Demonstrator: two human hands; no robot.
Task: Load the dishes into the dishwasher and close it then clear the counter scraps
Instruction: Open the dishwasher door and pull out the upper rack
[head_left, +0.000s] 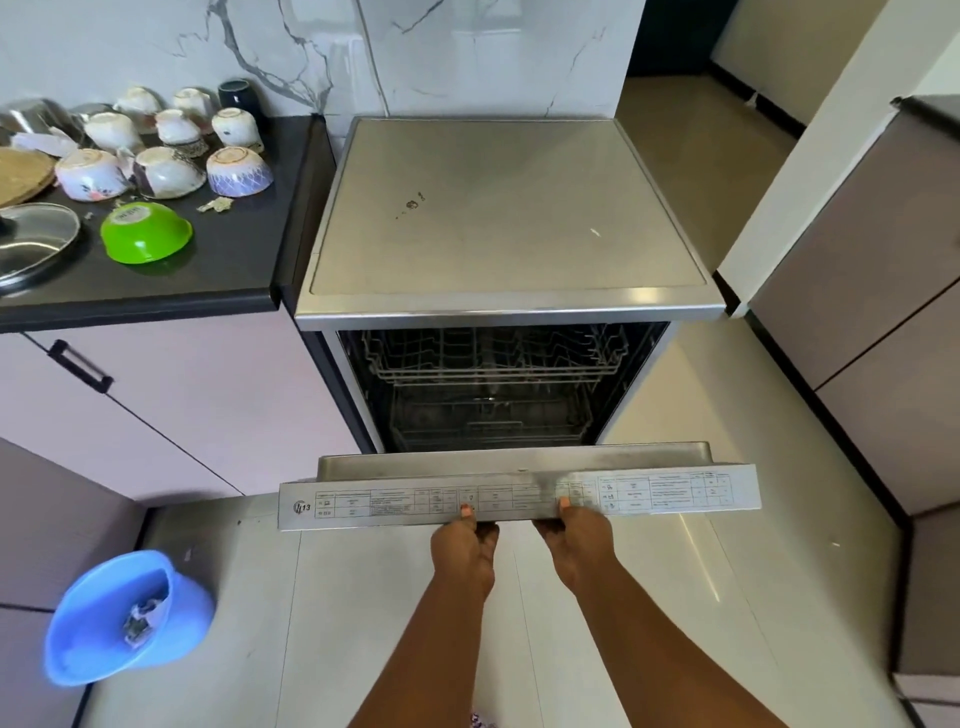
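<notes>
Both hands, left hand (464, 540) & right hand (575, 530), grip the top edge of the steel dishwasher door (519, 499), thumbs over it and fingers curled under; racks look empty, upturned ceramic cups and bowls (166, 150) and a green plastic bowl (146, 232) wait on the black counter (228, 260) w/ scraps. Risk, I'd say: the door dropping hard if the grip slips. Door-edge sticker reads "13"; the rest is too small to read.

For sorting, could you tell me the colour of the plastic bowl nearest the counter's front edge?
Bright green bowl, head view.
</notes>
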